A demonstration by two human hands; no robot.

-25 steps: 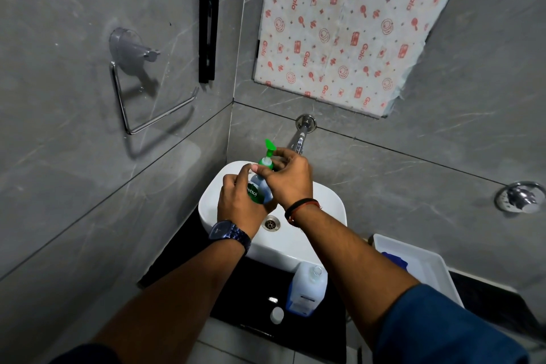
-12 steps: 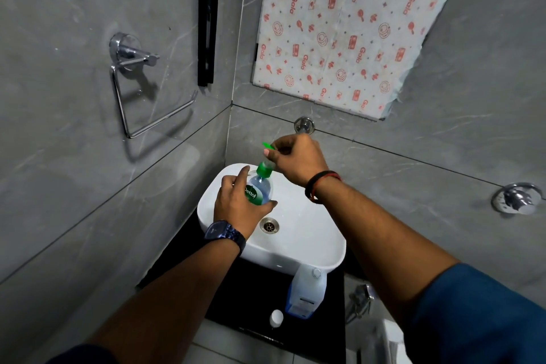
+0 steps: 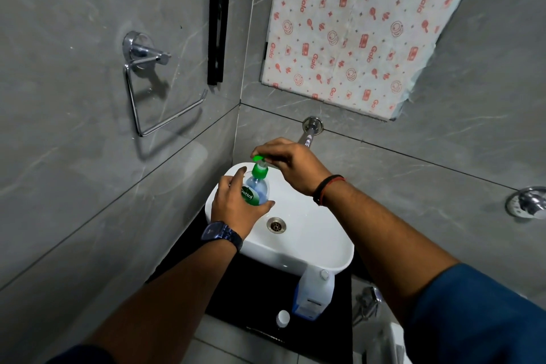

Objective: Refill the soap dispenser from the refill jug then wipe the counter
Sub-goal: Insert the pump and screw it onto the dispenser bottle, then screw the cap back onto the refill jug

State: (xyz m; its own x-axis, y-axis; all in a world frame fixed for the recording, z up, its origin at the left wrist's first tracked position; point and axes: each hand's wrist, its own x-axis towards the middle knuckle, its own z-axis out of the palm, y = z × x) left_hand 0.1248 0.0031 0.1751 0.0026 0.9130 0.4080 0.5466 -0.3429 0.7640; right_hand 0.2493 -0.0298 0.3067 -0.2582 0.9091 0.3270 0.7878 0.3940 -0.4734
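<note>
both hands are up over the white basin [image 3: 310, 245]. the left hand [image 3: 236, 207] is wrapped round the body of the soap dispenser [image 3: 256, 190], fingers curled tight on the clear bottle so the green label faces up, and it holds the bottle upright above the left side of the bowl. the right hand [image 3: 291, 164] comes down from above, fingertips pinched together on the green pump head [image 3: 260, 163]; from where i stand i cannot tell whether the pump is still seated in the neck or already loose. a dark watch [image 3: 221, 234] sits on the left wrist and a red and black band [image 3: 326, 189] on the right.

below the basin, on the black counter [image 3: 236, 289], the refill jug [image 3: 313, 294] stands upright just beside the rim, its white cap on. a small white cap [image 3: 283, 318] lies on the counter near the jug's left side, apart from it. the drain [image 3: 276, 224] shows in the bowl, between the two arms. a chrome spout [image 3: 308, 134] comes out of the grey wall behind the right hand, and a chrome towel ring [image 3: 153, 91] hangs on the left wall.
</note>
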